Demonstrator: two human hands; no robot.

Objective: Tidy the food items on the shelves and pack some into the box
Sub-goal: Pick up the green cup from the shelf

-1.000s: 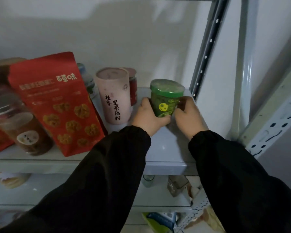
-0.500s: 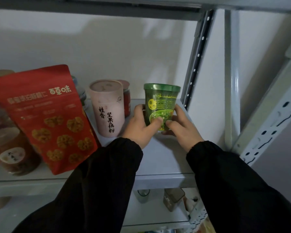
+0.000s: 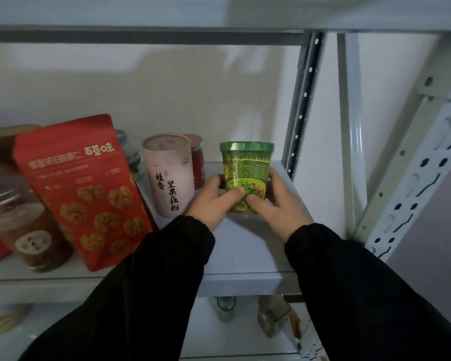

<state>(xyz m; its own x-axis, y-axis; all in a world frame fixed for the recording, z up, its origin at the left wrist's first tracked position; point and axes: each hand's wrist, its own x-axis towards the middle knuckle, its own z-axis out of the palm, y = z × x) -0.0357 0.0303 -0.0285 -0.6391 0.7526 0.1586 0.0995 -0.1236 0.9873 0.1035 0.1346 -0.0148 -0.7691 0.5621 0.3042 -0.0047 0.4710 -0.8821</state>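
Note:
A green paper cup with a green lid stands upright near the right end of the grey shelf. My left hand grips its left side, thumb across the front. My right hand grips its right side, thumb on the lower front. To its left stands a pink cylinder tub with black characters, with a red-labelled jar behind it. A red snack pouch leans further left.
A clear jar with brown contents stands at the left front, with other jars behind the pouch. Perforated metal uprights rise on the right. On the lower shelf stand a small glass and a small box.
The green cup has been turned upright and now shows its front label. Both hands stay around it. The view has tilted upward, showing the shelf above.

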